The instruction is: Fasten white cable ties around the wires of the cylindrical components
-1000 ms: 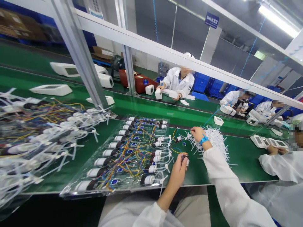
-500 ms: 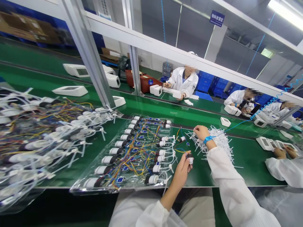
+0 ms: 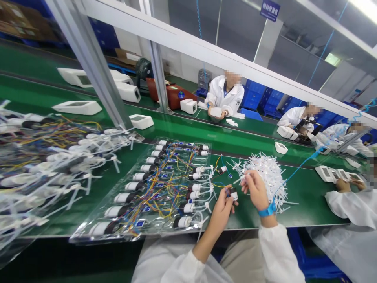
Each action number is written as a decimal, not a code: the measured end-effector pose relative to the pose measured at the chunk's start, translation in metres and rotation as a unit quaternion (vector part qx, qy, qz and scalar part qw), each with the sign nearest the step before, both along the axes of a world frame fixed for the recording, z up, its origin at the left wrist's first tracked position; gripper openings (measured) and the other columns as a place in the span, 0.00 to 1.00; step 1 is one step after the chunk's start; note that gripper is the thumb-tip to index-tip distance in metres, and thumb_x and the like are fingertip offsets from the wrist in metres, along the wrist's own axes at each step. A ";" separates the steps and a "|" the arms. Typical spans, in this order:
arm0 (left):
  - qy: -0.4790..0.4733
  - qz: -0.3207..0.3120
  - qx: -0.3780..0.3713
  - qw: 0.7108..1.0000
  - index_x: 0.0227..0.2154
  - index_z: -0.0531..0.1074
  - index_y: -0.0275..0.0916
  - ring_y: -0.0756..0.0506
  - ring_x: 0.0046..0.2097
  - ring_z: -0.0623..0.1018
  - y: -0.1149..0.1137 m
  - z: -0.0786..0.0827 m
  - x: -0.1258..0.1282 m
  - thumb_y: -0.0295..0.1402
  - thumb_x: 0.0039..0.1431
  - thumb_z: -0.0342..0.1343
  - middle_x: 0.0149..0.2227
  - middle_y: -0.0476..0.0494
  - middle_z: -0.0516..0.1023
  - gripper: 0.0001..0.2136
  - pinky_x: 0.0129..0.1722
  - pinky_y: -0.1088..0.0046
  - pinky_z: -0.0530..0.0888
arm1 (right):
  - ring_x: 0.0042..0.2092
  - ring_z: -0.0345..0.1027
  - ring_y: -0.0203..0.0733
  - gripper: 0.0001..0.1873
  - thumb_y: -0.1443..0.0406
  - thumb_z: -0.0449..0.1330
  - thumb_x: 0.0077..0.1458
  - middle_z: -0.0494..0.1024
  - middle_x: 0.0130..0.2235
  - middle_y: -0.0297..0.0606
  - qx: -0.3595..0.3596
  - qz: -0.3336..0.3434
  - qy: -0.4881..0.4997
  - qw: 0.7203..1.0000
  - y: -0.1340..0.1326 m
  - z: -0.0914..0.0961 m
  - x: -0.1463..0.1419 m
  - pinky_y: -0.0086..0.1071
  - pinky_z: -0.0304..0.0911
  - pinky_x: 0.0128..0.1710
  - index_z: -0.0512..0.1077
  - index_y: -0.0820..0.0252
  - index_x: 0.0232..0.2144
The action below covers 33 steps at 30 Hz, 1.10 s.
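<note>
Holding unit point(image 3: 233, 194) in left hand point(image 3: 224, 206) over tabletop point(image 3: 244, 214); pinching likely tube point(image 3: 238, 181) in right hand point(image 3: 255, 189), beside pile point(image 3: 269, 171). See tubes point(image 3: 206, 205) on nearer right-column units point(image 3: 187, 207) in tray point(image 3: 160, 228); none on left column point(image 3: 123, 197) or held unit.

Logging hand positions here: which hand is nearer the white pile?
Right hand, at the left side of the white pile; the left hand is farther left, holding a black-and-white part.

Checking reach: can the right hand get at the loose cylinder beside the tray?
Likely yes: only small pieces lie between right hand and cylinder, though that hand seems to hold a white strip.
</note>
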State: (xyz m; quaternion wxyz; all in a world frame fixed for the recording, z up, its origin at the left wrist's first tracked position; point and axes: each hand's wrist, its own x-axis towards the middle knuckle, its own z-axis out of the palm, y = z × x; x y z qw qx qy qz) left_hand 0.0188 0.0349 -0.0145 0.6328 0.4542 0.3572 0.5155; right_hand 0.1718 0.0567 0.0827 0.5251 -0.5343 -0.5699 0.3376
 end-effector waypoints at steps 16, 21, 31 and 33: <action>0.044 0.007 -0.010 0.999 0.63 0.65 0.42 0.49 0.31 0.80 -0.004 0.007 -0.007 0.52 0.67 0.63 0.45 0.44 0.82 0.30 0.37 0.68 0.81 | 0.29 0.75 0.39 0.22 0.50 0.70 0.63 0.83 0.34 0.32 -0.026 -0.098 0.218 0.971 -0.035 -0.074 -0.026 0.32 0.71 0.30 0.62 0.49 0.42; 0.035 0.004 -0.014 0.999 0.63 0.65 0.42 0.49 0.32 0.80 -0.005 0.008 -0.006 0.53 0.68 0.62 0.47 0.43 0.82 0.29 0.36 0.70 0.80 | 0.28 0.74 0.38 0.24 0.50 0.73 0.61 0.84 0.35 0.34 -0.024 -0.106 0.226 0.968 -0.037 -0.079 -0.021 0.32 0.70 0.31 0.62 0.50 0.39; 0.012 0.007 -0.025 1.000 0.60 0.65 0.43 0.48 0.35 0.83 -0.005 0.008 -0.008 0.51 0.69 0.64 0.50 0.42 0.82 0.26 0.39 0.69 0.84 | 0.35 0.79 0.42 0.13 0.55 0.72 0.62 0.87 0.47 0.43 -0.026 -0.106 0.188 0.976 -0.041 -0.081 -0.019 0.37 0.76 0.39 0.74 0.54 0.38; 0.001 0.018 -0.032 0.999 0.59 0.65 0.43 0.47 0.38 0.85 -0.006 0.008 -0.007 0.51 0.67 0.65 0.50 0.42 0.82 0.26 0.40 0.68 0.85 | 0.36 0.80 0.43 0.14 0.54 0.72 0.61 0.88 0.45 0.43 -0.026 -0.108 0.188 0.976 -0.041 -0.083 -0.019 0.37 0.75 0.39 0.76 0.55 0.37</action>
